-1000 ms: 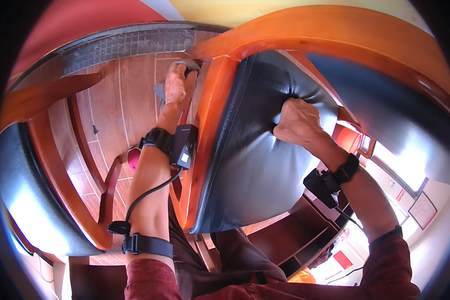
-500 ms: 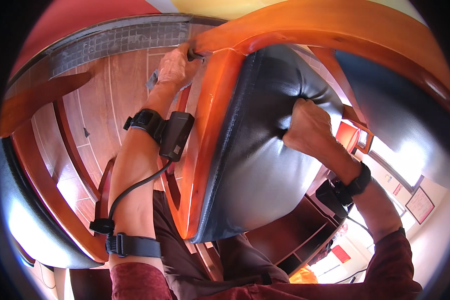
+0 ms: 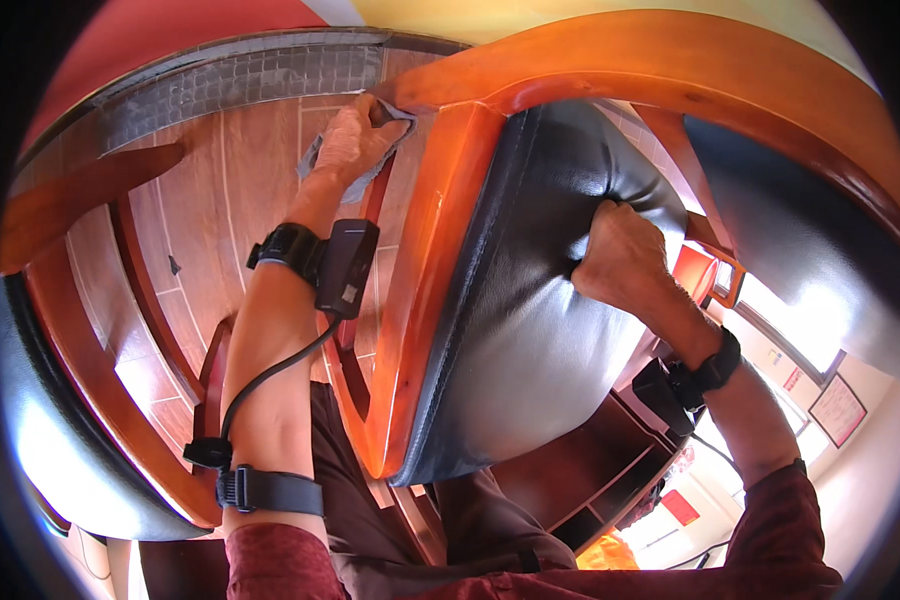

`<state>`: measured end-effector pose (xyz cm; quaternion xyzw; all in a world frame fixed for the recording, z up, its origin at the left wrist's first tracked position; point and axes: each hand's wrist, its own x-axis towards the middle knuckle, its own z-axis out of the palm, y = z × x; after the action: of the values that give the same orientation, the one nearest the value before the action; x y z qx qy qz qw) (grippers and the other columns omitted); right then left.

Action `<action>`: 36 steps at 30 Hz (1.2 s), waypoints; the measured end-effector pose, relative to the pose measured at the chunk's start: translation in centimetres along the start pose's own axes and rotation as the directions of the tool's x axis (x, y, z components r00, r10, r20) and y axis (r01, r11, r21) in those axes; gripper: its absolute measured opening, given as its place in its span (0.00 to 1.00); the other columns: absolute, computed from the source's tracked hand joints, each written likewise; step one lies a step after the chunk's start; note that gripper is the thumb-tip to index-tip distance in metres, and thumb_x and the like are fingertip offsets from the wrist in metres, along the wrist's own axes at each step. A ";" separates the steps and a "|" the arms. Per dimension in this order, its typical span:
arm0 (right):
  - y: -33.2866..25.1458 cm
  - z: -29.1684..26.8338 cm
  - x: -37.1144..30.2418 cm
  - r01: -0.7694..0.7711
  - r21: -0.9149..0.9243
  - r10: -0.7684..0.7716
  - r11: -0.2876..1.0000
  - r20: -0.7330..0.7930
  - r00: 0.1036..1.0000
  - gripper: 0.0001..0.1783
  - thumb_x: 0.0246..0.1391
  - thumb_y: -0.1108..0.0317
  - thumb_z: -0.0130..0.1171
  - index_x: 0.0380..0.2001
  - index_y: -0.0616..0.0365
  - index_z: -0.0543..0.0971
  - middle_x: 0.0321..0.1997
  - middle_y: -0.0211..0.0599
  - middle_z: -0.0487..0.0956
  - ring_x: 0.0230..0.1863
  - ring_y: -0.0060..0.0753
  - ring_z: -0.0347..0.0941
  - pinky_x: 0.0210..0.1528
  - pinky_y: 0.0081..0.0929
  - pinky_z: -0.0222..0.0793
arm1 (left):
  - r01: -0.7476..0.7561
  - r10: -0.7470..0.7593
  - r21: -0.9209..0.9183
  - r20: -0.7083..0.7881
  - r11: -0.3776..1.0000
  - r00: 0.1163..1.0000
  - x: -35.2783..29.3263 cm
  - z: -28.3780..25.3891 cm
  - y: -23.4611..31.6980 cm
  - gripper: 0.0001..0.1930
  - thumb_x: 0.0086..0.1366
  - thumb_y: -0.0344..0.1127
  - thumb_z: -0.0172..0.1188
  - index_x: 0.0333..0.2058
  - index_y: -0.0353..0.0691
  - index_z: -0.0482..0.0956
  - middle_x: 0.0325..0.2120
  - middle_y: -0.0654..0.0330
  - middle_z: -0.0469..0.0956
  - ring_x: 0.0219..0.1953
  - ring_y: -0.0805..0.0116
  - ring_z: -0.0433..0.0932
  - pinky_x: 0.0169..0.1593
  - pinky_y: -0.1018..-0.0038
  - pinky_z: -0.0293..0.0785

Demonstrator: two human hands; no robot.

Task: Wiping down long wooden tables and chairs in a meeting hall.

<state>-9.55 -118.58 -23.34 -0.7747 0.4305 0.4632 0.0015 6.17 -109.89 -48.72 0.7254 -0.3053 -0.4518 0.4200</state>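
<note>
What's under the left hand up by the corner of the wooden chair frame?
A grey cloth is bunched under the left hand, pressed near the corner of the orange-brown chair frame. Its edges stick out around the fingers; the part beneath the palm and the wood it covers are hidden.

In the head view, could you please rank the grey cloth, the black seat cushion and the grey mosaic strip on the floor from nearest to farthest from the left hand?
1. Grey cloth: gripped in the left hand.
2. Grey mosaic strip: just above and left.
3. Black seat cushion: off to the right, beyond the orange wooden frame.
</note>
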 end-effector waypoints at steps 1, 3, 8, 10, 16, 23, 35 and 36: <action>0.0 0.0 0.0 -0.004 0.012 0.003 1.000 0.006 1.000 0.13 0.26 0.75 0.56 0.22 0.71 0.74 0.27 0.57 0.75 0.31 0.52 0.75 0.35 0.36 0.72 | 0.031 -0.033 -0.052 -0.032 0.998 0.999 0.0 0.4 -0.1 0.16 0.48 0.40 0.60 0.32 0.33 0.76 0.26 0.51 0.77 0.31 0.60 0.75 0.39 0.70 0.69; -0.1 -0.1 0.0 0.009 0.007 -0.009 1.000 -0.005 1.000 0.13 0.25 0.75 0.56 0.21 0.71 0.74 0.26 0.57 0.75 0.30 0.52 0.75 0.34 0.36 0.72 | 0.063 -0.069 -0.106 -0.061 0.992 0.996 0.3 0.7 -0.4 0.16 0.48 0.41 0.60 0.32 0.33 0.76 0.27 0.50 0.77 0.32 0.59 0.75 0.40 0.70 0.69; -0.7 -0.6 -0.1 0.031 0.015 -0.031 0.999 -0.007 0.999 0.11 0.24 0.75 0.56 0.19 0.71 0.74 0.25 0.57 0.75 0.30 0.53 0.75 0.34 0.36 0.72 | 0.049 -0.053 -0.181 -0.017 0.982 0.998 1.1 -0.6 -2.7 0.16 0.49 0.42 0.58 0.32 0.34 0.77 0.28 0.50 0.77 0.32 0.57 0.75 0.40 0.69 0.68; -0.3 -0.1 0.0 0.031 0.040 -0.030 0.999 -0.027 0.999 0.10 0.24 0.75 0.55 0.18 0.70 0.74 0.25 0.57 0.75 0.30 0.53 0.75 0.33 0.36 0.72 | 0.032 -0.041 -0.178 -0.045 0.983 0.998 0.1 -1.4 -2.2 0.15 0.52 0.42 0.57 0.32 0.36 0.77 0.26 0.52 0.77 0.29 0.60 0.75 0.37 0.70 0.69; -0.1 0.1 0.3 0.029 0.039 -0.029 0.999 -0.002 1.000 0.07 0.26 0.75 0.53 0.16 0.66 0.76 0.24 0.56 0.76 0.30 0.51 0.75 0.33 0.35 0.71 | 0.197 -0.085 -0.770 0.184 0.607 0.979 -7.2 -5.8 4.7 0.09 0.60 0.40 0.55 0.33 0.41 0.76 0.22 0.64 0.75 0.21 0.77 0.72 0.24 0.81 0.69; 0.0 0.0 0.2 0.032 0.026 -0.031 0.999 -0.039 0.999 0.12 0.28 0.72 0.53 0.21 0.66 0.79 0.27 0.56 0.77 0.33 0.51 0.75 0.36 0.34 0.71 | -0.095 0.091 -0.030 -0.108 0.995 0.990 -8.2 -5.0 15.2 0.23 0.49 0.51 0.65 0.26 0.35 0.71 0.18 0.61 0.70 0.22 0.73 0.65 0.28 0.75 0.66; -0.7 -1.0 0.6 -0.004 -0.046 0.008 0.999 0.083 0.997 0.14 0.32 0.70 0.52 0.26 0.64 0.80 0.31 0.52 0.78 0.37 0.46 0.76 0.38 0.33 0.71 | -0.295 0.294 0.088 0.023 0.951 0.956 -22.3 -2.9 7.1 0.15 0.45 0.32 0.61 0.31 0.33 0.67 0.29 0.50 0.63 0.31 0.54 0.65 0.37 0.64 0.66; -0.4 -1.1 0.6 0.002 -0.043 0.001 0.999 0.079 0.997 0.14 0.32 0.70 0.52 0.26 0.64 0.80 0.31 0.52 0.78 0.37 0.46 0.76 0.38 0.33 0.71 | -0.054 0.057 -0.103 0.031 0.993 0.998 -24.3 -2.7 8.0 0.16 0.45 0.30 0.61 0.32 0.33 0.66 0.30 0.49 0.62 0.31 0.53 0.65 0.37 0.63 0.66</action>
<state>-8.34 -119.18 -23.34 -0.7557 0.4198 0.5027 0.0019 -1.72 -92.74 -31.32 0.6865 -0.3091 -0.4673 0.4635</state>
